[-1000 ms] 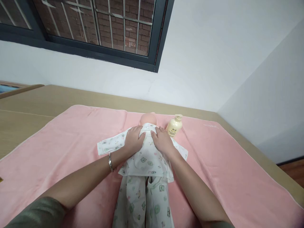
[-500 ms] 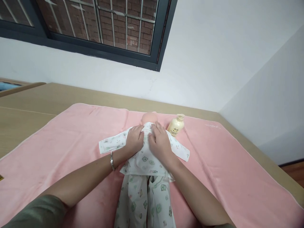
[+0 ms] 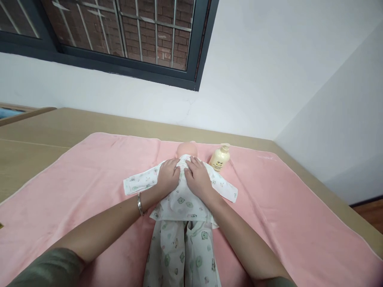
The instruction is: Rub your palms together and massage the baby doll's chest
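A baby doll [image 3: 183, 187] lies on its back in the middle of the pink towel [image 3: 89, 175], with its head toward the far edge of the bench [image 3: 36, 135]. It wears a white shirt [image 3: 182, 195] with little animals and pants [image 3: 182, 255] that match.

The left hand [image 3: 167, 178] lies flat on the doll's chest, fingers together and not gripping anything. The right hand [image 3: 197, 180] lies flat just beside it, fingers a little spread. Both hands press the shirt near the neck. A silver bangle [image 3: 139, 204] sits on the left wrist.

To do this well, I think the hands should press softly and slide from the middle out to the sleeves, so the cloth goes smooth. The two front flaps should meet in a straight line. I cannot tell whether there are snaps or ties under the hands.

A cream bottle [image 3: 220, 157] stands on the towel just beside the doll's head, on the right, so the right elbow should stay low.
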The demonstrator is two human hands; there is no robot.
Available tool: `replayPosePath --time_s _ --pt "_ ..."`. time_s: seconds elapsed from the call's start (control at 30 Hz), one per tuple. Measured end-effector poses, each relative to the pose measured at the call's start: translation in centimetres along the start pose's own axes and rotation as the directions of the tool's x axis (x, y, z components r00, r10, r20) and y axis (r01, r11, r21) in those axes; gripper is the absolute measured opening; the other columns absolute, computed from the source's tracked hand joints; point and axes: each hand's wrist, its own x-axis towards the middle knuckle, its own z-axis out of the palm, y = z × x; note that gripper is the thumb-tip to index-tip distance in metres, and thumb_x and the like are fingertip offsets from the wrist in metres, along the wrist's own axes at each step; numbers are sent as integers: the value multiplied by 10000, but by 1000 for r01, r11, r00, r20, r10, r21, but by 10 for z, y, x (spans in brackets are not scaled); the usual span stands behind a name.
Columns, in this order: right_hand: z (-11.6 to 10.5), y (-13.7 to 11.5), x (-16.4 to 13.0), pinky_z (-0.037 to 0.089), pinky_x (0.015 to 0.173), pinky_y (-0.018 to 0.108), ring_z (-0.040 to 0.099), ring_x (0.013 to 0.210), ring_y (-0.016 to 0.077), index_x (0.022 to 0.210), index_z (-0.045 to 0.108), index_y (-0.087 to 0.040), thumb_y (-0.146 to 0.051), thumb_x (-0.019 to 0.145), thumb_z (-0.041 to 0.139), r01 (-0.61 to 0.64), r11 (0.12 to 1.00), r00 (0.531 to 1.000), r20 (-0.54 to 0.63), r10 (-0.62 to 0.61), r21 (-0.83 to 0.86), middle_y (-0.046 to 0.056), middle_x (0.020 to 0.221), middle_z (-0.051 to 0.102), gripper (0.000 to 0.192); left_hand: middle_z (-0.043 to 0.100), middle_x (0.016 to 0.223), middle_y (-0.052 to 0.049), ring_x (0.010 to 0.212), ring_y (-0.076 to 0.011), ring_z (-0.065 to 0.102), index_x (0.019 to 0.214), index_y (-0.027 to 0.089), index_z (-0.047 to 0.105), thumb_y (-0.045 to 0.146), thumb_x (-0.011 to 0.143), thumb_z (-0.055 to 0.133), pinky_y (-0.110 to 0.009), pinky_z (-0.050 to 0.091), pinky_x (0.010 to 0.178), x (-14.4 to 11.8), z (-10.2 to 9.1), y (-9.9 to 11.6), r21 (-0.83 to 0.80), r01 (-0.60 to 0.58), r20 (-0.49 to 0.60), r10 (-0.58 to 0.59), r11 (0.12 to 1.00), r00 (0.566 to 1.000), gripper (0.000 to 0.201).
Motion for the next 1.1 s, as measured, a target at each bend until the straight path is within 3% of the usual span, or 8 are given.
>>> replayPosePath --time_s 0.13,0.3,0.4,0.5,0.57,0.67,0.9,1.1 --pt "-10 7 7 317 1221 481 451 1444 289 1375 616 -117 -197 942 443 -24 999 999 24 24 22 166 1499 544 474 692 1276 -149 1225 -304 606 1217 139 663 286 902 402 -494 422 1127 2 -5 4 -49 26 49 -24 998 999 434" --pt "-65 16 12 369 1204 434 489 1420 248 1381 617 -143 -188 919 402 -42 990 972 -222 72 135 115 1495 561 512 612 1423 -145 1364 -309 524 1347 162 593 380 905 491 -491 361 1188 22 -27 23 -339 185 88 -165 923 982 503" --pt "-97 30 14 385 1194 448 509 1402 250 1363 626 -127 -213 925 376 -89 985 910 -391 141 148 120 1453 600 512 618 1423 -139 1381 -290 525 1325 172 610 439 948 481 -462 353 1203 43 -38 48 -631 285 178 -223 721 958 480" --pt "-111 49 18 407 1178 459 513 1398 258 1395 590 -108 -203 905 370 -169 975 871 -440 217 145 131 1447 602 546 583 1461 -185 1390 -256 533 1389 124 553 441 996 405 -408 364 1207 65 -34 80 -834 447 402 -198 322 894 526" --pt "-110 59 22 366 1208 466 451 1449 256 1440 540 -89 -178 890 369 -176 978 891 -405 207 113 139 1502 548 583 503 1528 -223 1430 -255 492 1464 70 466 499 1018 320 -382 372 1204 78 -23 101 -829 553 534 -173 84 828 636" --pt "-101 68 27 247 1267 474 327 1524 244 1504 445 -56 -112 860 360 -128 992 947 -296 129 22 150 1587 438 651 360 1614 -252 1503 -267 381 1545 13 322 572 1021 217 -362 373 1202 94 -3 125 -752 644 659 -154 -139 736 773" --pt "-92 63 31 219 1255 484 385 1481 279 1452 490 -17 -71 880 347 -153 959 984 -122 127 -238 195 1523 509 592 319 1627 -261 1484 -274 412 1594 27 187 541 1026 216 -356 546 1038 104 20 141 -667 588 713 -162 -458 682 768" --pt "-95 46 41 302 1191 424 532 1332 270 1282 632 -101 -89 895 400 -222 912 973 -140 184 -346 169 1338 654 452 428 1550 -280 1390 -291 531 1589 58 238 560 1012 271 -380 592 969 104 11 142 -609 572 743 -141 -550 655 765"
